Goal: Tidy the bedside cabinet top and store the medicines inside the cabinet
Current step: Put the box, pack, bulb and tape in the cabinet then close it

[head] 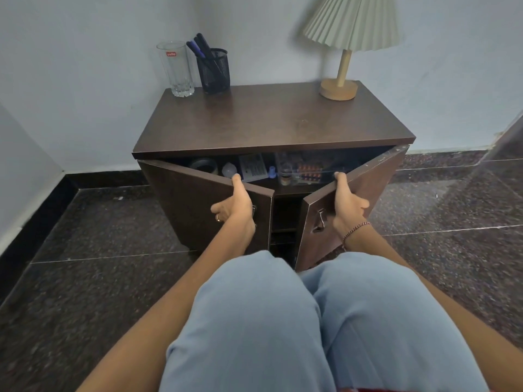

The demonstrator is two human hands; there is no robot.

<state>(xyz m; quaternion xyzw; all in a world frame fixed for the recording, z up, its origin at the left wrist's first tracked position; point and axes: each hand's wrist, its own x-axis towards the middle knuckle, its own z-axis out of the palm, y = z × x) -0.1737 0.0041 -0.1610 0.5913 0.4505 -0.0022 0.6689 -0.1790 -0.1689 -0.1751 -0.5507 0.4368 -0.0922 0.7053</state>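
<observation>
A dark brown bedside cabinet point(271, 120) stands against the wall with both doors partly swung out. My left hand point(236, 203) grips the top edge of the left door point(186, 199). My right hand point(348, 202) grips the top edge of the right door point(376, 182). Through the gap, the upper shelf holds medicines: orange blister strips point(310, 172) in a clear box, a small bottle point(285, 172), a leaflet pack point(252, 167), a white bottle point(228, 169) and a tape roll point(204, 166).
On the cabinet top stand a drinking glass point(176, 70) and a black mesh pen holder point(214, 70) at the back left, and a pleated-shade lamp point(339, 87) at the back right. My knees in light blue trousers point(297, 321) sit close before the doors. Dark stone floor surrounds.
</observation>
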